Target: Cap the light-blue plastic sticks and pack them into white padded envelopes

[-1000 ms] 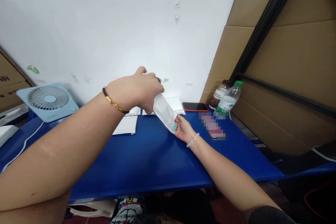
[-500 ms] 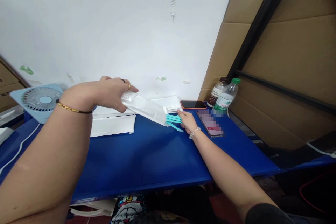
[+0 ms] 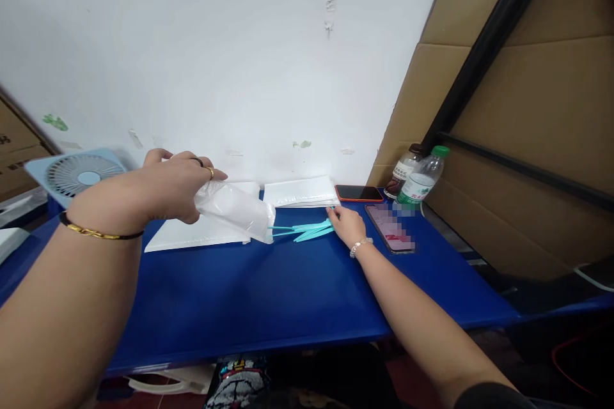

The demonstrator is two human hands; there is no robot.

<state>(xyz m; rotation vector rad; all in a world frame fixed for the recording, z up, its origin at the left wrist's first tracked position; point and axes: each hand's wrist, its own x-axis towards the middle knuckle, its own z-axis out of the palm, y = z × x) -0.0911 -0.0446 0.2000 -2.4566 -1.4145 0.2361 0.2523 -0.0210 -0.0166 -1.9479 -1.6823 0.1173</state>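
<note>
My left hand (image 3: 180,186) grips the closed end of a translucent white plastic bag (image 3: 237,208), fingers wrapped round it, and holds it slanting above the table. Several slim turquoise plastic sticks (image 3: 311,230) with wider, flattened parts lie fanned out between the bag's mouth and my right hand (image 3: 346,223). Thin ends of some sticks reach to the bag's opening. My right hand is closed on the sticks' far ends, which its fingers partly hide. Behind the bag lie white flat packets (image 3: 192,233), and another white packet stack (image 3: 302,192) is beside my right fingertips.
On the blue table (image 3: 268,300), an orange-edged phone (image 3: 359,193) and a second phone (image 3: 391,230) lie right of my hand. Two bottles, one brown-capped (image 3: 401,169) and one green-capped (image 3: 422,179), stand behind them. A blue fan (image 3: 81,172) is at left; cardboard (image 3: 537,140) lines the right.
My left hand has moved left with the bag, away from my right hand. The turquoise sticks have slid mostly out of the bag and fanned out.
</note>
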